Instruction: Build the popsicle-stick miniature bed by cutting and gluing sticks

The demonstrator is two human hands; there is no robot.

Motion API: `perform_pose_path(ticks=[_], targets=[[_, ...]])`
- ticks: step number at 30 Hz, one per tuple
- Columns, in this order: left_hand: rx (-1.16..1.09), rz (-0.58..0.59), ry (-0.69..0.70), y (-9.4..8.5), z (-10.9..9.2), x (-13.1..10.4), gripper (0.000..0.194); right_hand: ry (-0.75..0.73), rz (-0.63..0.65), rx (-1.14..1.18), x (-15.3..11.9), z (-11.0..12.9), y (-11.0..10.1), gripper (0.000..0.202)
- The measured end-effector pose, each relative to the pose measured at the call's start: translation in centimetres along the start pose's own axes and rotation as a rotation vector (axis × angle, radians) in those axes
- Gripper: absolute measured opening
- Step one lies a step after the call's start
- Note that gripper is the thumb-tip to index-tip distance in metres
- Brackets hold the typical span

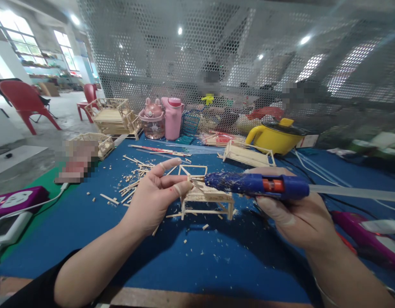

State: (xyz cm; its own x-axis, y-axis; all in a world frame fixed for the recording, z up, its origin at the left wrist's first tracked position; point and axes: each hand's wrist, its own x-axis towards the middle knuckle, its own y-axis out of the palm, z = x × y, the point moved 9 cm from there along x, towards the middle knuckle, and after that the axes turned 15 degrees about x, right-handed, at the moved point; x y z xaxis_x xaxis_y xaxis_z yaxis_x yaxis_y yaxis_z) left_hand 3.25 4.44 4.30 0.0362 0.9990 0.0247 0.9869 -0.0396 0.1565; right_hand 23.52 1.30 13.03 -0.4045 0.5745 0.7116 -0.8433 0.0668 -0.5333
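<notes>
A miniature wooden bench [207, 196] built of thin sticks stands on the blue mat, with a thin stick frame rising at its back. My left hand [152, 192] is closed at its upper left corner, thumb and fingers pinching the wood; the exact piece is partly hidden by the fingertips. In my right hand [290, 214] is a blue hot glue gun [239, 183], held level with its nozzle pointing left at that same corner. A long translucent glue stick [354, 192] sticks out of its rear. White tape or covering wraps some fingertips.
Loose wooden sticks [130, 188] and crumbs lie left of the bench. Behind are another stick model [249, 155], a yellow pot [277, 137], a pink bottle [173, 119] and a perforated metal screen [184, 55]. Purple power strips [19, 203] and cables flank the blue mat [88, 239].
</notes>
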Motion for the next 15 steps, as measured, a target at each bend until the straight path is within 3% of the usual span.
perform_pose_path(ticks=[8,15], targets=[[-0.002,0.0,0.013,-0.1,-0.1,0.0,0.062,-0.011,-0.003,0.007,-0.1,0.3,-0.1,0.026],[0.013,-0.011,0.018,-0.1,-0.1,0.1,0.065,0.043,-0.071,0.104,-0.4,-0.9,-0.8,0.025]])
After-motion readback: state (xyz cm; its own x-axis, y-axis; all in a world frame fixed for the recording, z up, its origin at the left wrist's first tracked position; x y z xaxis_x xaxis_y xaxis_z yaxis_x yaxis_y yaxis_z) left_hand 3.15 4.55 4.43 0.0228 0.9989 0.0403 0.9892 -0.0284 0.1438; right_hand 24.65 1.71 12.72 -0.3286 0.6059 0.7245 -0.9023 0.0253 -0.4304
